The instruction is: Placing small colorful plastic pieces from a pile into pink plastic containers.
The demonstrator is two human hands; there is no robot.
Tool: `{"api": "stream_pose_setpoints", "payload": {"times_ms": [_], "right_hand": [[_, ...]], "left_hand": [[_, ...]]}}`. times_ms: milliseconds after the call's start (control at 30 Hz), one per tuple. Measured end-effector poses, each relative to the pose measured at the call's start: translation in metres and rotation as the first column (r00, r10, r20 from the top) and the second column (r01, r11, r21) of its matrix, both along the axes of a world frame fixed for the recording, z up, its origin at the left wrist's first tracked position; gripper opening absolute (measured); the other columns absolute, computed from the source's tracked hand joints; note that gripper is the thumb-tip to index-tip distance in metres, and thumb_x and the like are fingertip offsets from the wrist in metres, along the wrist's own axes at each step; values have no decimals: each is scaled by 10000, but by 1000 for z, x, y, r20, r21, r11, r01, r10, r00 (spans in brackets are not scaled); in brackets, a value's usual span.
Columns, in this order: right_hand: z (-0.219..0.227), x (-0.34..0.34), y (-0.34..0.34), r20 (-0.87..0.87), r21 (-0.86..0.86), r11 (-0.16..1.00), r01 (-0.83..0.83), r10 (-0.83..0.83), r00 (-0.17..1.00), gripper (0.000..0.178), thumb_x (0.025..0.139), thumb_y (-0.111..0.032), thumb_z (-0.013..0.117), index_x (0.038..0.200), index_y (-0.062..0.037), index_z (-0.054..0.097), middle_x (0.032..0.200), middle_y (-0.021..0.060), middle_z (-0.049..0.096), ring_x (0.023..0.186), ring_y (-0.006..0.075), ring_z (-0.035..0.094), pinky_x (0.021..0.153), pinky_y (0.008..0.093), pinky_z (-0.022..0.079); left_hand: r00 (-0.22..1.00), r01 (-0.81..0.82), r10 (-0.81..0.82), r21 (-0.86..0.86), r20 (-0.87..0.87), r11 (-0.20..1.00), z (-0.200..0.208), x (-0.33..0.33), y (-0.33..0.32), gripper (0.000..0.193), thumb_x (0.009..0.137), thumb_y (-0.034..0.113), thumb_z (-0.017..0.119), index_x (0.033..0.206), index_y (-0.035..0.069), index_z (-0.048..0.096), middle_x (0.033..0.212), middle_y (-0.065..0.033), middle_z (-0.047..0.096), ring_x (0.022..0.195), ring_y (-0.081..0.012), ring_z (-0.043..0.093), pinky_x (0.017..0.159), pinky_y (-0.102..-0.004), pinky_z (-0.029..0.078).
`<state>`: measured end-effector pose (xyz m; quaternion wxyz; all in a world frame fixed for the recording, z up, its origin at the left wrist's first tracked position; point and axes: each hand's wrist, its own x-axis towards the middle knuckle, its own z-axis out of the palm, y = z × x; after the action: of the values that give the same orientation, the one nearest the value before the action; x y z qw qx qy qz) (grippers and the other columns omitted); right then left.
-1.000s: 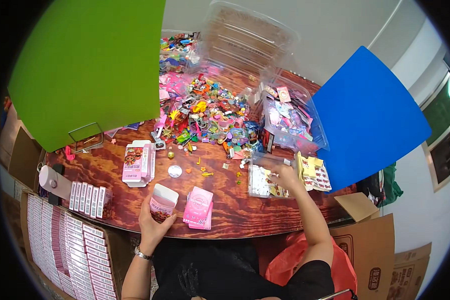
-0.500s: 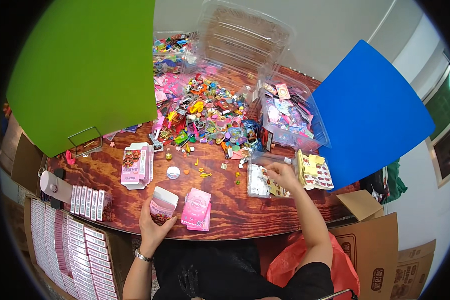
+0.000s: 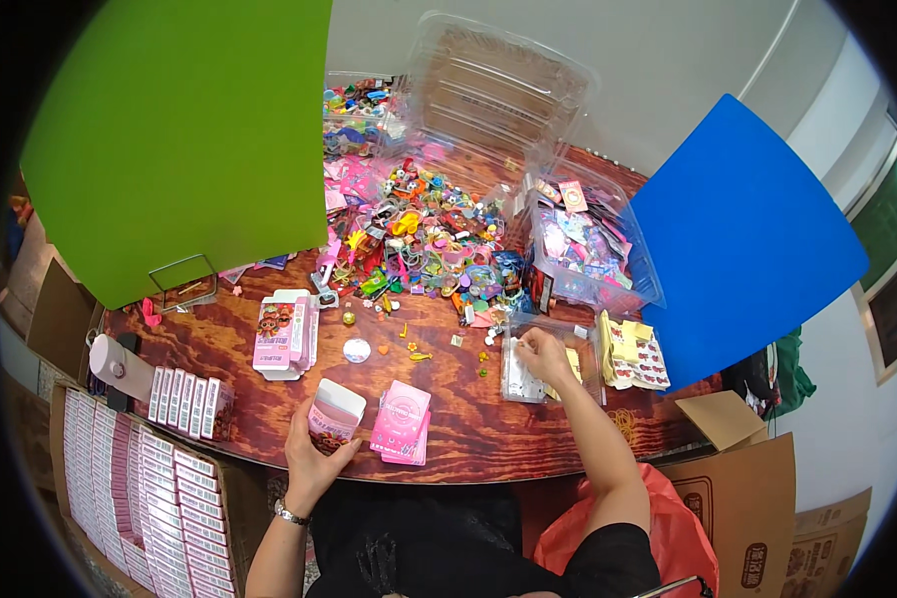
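My left hand point(image 3: 312, 460) is wrapped round a small pink carton point(image 3: 335, 417), held upright with its top flap raised. Close to its right lies a short stack of pink cards point(image 3: 403, 411) on the table. My right hand point(image 3: 546, 359) reaches into a shallow clear plastic tray point(image 3: 588, 391), over the small white pieces point(image 3: 518, 377) in its left part. Its fingertips are pinched together; whatever is between them is too small or hidden to make out. Beyond the carton sit a round pale disc point(image 3: 357, 350) and a yellow trinket point(image 3: 422, 356).
Flattened pink cartons point(image 3: 284, 339) lie at left, behind a row of filled boxes point(image 3: 184, 401). A heap of colourful trinkets point(image 3: 419, 239) spreads at the back beside a clear bin point(image 3: 598, 284) of packets. Sticker sheets point(image 3: 648, 371) lie right of the tray. Green point(image 3: 179, 149) and blue point(image 3: 747, 239) panels stand on both sides.
My right hand has shifted slightly left within the tray, over the white pieces. My left hand still holds the carton. The whole view has shifted a little.
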<state>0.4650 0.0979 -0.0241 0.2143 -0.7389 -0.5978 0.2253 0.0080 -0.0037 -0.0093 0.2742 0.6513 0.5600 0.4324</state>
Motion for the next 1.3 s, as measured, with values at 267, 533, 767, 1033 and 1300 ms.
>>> {"api": "stream_pose_setpoints", "payload": {"times_ms": [267, 533, 767, 1033, 1300], "right_hand": [[6, 19, -12, 3, 147, 987, -69, 70, 998, 165, 904, -184, 729, 962, -38, 680, 782, 21, 690, 662, 76, 596, 600, 278, 465], [76, -55, -15, -610, -73, 994, -86, 24, 792, 163, 933, -144, 729, 1039, -31, 677, 893, 14, 703, 783, 69, 627, 655, 254, 487], [121, -208, -35, -49, 340, 680, -650, 703, 710, 149, 887, -111, 724, 1012, -38, 687, 831, 142, 712, 704, 251, 694, 626, 359, 552], [104, -252, -41, 204, 377, 554, -742, 732, 650, 108, 833, -59, 704, 930, -40, 662, 792, 165, 676, 742, 362, 683, 630, 461, 547], [111, -255, -38, 88, 268, 517, -813, 827, 555, 227, 850, -82, 712, 1069, -36, 671, 921, 178, 701, 789, 341, 703, 666, 425, 567]], "left_hand": [[1000, 17, -17, -2, -3, 1000, 6, 0, 3, 844, 678, 189, 903, 1375, -25, 478, 1217, -171, 633, 1119, -261, 635, 970, -388, 504], [996, 29, -31, -15, -88, 999, 7, 11, 7, 831, 675, 311, 906, 1346, 2, 525, 1171, -208, 621, 1073, -384, 604, 920, -458, 499], [988, 35, 6, 254, -157, 967, 9, 32, 12, 809, 690, 220, 879, 1362, -33, 504, 1198, -208, 602, 1105, -386, 570, 958, -462, 460], [984, -15, 62, 276, -165, 961, 10, 17, 3, 871, 644, 163, 874, 1401, -2, 475, 1209, -198, 597, 1099, -379, 563, 948, -454, 463], [980, -12, 72, 306, -185, 952, 9, 16, 3, 933, 654, 184, 893, 1442, -10, 435, 1241, -202, 601, 1083, -385, 578, 935, -455, 477]]}}
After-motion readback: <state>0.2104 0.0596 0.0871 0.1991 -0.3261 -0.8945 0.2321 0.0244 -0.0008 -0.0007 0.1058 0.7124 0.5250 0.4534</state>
